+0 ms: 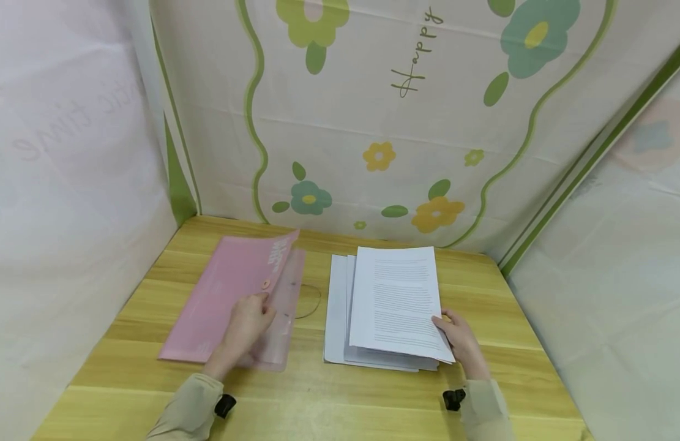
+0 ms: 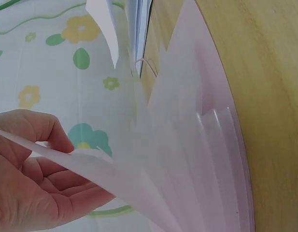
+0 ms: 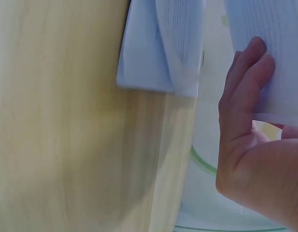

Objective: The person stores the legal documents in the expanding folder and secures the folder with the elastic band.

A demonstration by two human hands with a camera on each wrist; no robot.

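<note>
A pink translucent file folder (image 1: 224,288) lies on the left of the table. My left hand (image 1: 248,321) pinches the edge of its upper cover and lifts it, so the pleated pockets (image 2: 221,159) show in the left wrist view. To the right, my right hand (image 1: 459,337) grips printed sheets (image 1: 397,300) by their right edge, thumb on top and fingers beneath. These sheets are raised at that side over a stack of papers (image 1: 335,312). In the right wrist view the held sheets (image 3: 279,63) stand apart from the stack (image 3: 144,53).
A thin cord loop (image 1: 312,300) reaches from the folder toward the papers. The wooden table (image 1: 328,404) ends at a flower-printed cloth wall (image 1: 328,122) at the back, with more cloth walls at left and right. Dark wrist devices (image 1: 225,405) sit at both cuffs.
</note>
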